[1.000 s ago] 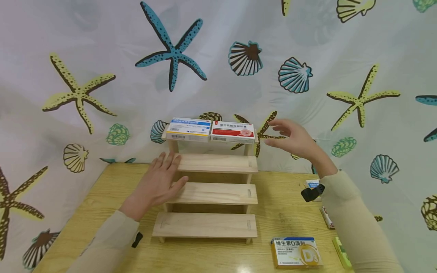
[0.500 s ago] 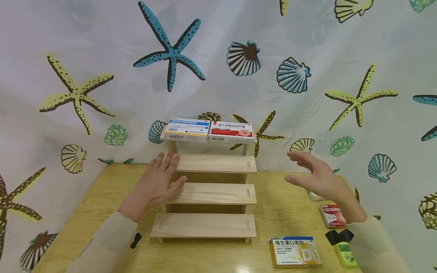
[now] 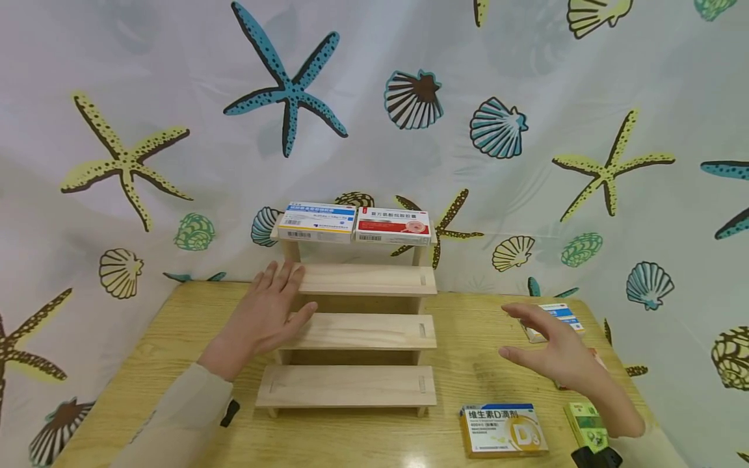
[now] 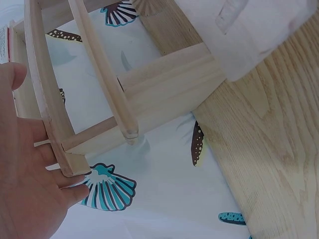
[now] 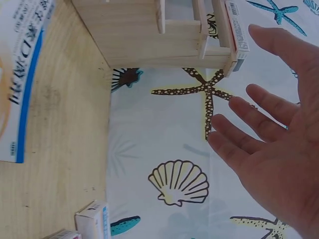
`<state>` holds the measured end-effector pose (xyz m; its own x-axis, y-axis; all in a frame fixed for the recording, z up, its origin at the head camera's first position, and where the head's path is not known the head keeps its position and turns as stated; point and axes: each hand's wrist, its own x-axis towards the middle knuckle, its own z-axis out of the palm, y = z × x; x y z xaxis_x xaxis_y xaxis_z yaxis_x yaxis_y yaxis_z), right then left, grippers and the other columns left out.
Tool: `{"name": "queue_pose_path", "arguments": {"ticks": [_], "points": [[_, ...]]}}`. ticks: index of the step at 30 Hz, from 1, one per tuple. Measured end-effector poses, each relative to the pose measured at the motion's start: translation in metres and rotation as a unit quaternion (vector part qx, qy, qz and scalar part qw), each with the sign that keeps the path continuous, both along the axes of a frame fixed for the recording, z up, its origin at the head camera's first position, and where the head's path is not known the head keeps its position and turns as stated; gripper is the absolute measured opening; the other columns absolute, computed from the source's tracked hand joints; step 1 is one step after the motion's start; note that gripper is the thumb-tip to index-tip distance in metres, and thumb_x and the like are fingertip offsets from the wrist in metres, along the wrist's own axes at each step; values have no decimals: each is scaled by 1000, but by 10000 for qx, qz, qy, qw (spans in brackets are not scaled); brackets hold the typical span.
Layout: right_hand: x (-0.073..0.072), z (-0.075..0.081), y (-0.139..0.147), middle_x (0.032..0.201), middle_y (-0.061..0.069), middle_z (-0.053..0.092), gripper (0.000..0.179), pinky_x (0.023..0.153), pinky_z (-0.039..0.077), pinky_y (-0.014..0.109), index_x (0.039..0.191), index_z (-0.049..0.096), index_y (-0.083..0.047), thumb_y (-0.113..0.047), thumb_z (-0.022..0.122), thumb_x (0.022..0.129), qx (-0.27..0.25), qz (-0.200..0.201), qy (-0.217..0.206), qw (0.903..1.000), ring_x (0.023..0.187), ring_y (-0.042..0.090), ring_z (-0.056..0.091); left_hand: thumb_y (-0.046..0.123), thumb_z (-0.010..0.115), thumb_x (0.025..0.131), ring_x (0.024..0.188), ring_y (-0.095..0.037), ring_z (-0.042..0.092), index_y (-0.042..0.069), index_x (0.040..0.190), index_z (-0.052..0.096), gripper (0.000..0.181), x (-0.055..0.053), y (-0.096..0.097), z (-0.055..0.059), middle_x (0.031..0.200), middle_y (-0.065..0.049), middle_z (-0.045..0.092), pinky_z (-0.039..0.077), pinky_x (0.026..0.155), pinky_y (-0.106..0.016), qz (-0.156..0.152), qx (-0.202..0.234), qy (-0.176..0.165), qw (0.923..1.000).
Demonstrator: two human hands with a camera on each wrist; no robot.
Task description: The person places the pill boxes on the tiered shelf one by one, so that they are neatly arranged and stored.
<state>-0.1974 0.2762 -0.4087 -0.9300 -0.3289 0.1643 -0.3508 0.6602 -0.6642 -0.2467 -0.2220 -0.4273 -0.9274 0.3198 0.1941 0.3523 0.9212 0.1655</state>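
A pale wooden stepped rack (image 3: 359, 331) stands on the table. My left hand (image 3: 260, 318) rests against its left side, fingers extended over the ends of the upper middle steps; in the left wrist view the fingertips reach the edge of a board (image 4: 75, 162). On the top step a blue-and-white medicine box (image 3: 318, 222) and a red-and-white medicine box (image 3: 392, 226) lie side by side. My right hand (image 3: 558, 354) is in the air right of the rack, fingers and thumb spread apart, holding nothing. Behind it are a blue-and-white box (image 3: 564, 315) and a mostly hidden red box (image 3: 597, 356).
A vitamin D box (image 3: 503, 430) lies on the wooden table (image 3: 480, 351) to the right of the lowest step. A green box (image 3: 587, 422) lies further right, beside the right wrist. Behind the table hangs a white cloth (image 3: 363, 156) printed with starfish and shells.
My right hand has drawn away from the top step's right end, moving down and right over the table boxes. The left hand stays on the rack. The far blue-and-white box has come into fuller view.
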Motion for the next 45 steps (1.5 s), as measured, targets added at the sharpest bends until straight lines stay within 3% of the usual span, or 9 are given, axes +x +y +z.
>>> {"name": "queue_pose_path", "arguments": {"ticks": [6, 16, 22, 27, 35, 40, 45], "points": [[8, -19, 1, 154, 12, 57, 64, 113, 46, 67, 149, 58, -18, -37, 82, 93, -38, -67, -73, 9999, 140, 42, 55, 54, 40, 110, 158, -56, 19, -2, 165, 27, 80, 0, 0, 1, 172, -29, 22, 19, 129, -66, 1, -5, -10, 10000], [21, -40, 6, 147, 4, 64, 66, 112, 50, 58, 146, 61, -23, -45, 85, 88, 194, -349, -298, 9988, 134, 33, 62, 55, 39, 110, 158, -56, 18, -1, 166, 26, 81, 1, 0, 2, 172, -29, 21, 18, 129, -67, 13, -4, -71, 10000], [31, -58, 9, 144, 5, 66, 66, 112, 54, 43, 145, 61, -20, -40, 87, 88, 93, -378, -512, 9979, 134, 32, 61, 56, 38, 110, 158, -56, 18, -1, 166, 26, 81, 2, 0, 2, 172, -29, 21, 18, 129, -67, 2, -14, -89, 10000], [36, -67, 12, 147, 8, 63, 69, 114, 50, 53, 146, 60, -20, -42, 87, 86, -6, -440, -975, 9943, 137, 36, 59, 56, 38, 110, 158, -56, 17, -1, 166, 26, 81, 1, 0, 2, 172, -28, 21, 18, 129, -67, 0, -7, -89, 10000], [43, -85, 18, 152, 14, 59, 72, 114, 47, 60, 149, 58, -14, -39, 86, 88, -204, -361, -1445, 9886, 140, 42, 55, 55, 39, 110, 158, -55, 17, -1, 166, 26, 80, 1, 0, 1, 172, -28, 21, 18, 129, -67, 18, -30, -52, 10000], [47, -92, 18, 157, 16, 54, 76, 115, 45, 65, 150, 57, -18, -44, 87, 85, 51, -523, -1826, 9818, 143, 47, 51, 55, 39, 110, 158, -55, 17, -1, 166, 26, 80, 2, 0, 1, 172, -28, 21, 19, 128, -67, 13, -33, -51, 10000], [51, -95, 15, 156, 13, 56, 78, 113, 43, 69, 148, 59, -22, -47, 90, 80, 287, -624, -1885, 9797, 144, 46, 50, 55, 39, 110, 158, -56, 19, -1, 166, 26, 80, 2, 0, 1, 172, -29, 22, 19, 128, -67, 7, -40, -21, 10000]]}}
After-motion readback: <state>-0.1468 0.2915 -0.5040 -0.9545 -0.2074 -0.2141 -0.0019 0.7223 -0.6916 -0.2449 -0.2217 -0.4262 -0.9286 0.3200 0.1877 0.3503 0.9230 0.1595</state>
